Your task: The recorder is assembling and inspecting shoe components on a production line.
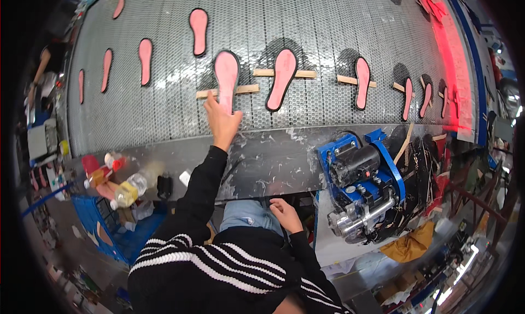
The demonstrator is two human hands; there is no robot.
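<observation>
Insole (227, 73), pink with a dark rim, lies across a wood strip (249, 88) on the mesh bed (169, 117), its heel end toward the person. The left hand (222, 127) is at that heel, a fingertip by the strip's left part and the thumb out to the right; whether they press on the insole or merely straddle it, I cannot tell. The right hand (286, 215) is well apart from it, near the lap, fingers loosely curled; whether anything small sits in them is not clear.

The insole looks thin and light, probably bendy rather than stiff, and unlikely to break. Its pink face may mark or be tacky, so the rim is likely the better hold, pinched from both sides at the heel or narrow middle.

The strip crosses beneath and could snag or come along. Another insole (283, 76) lies close on the right, over its own strip (305, 74), leaving limited room on that side. Nearer the person, a metal ledge (273, 155) runs under the left wrist. A blue machine (363, 182) stands to the right, and bottles (128, 192) are left of the left forearm.
</observation>
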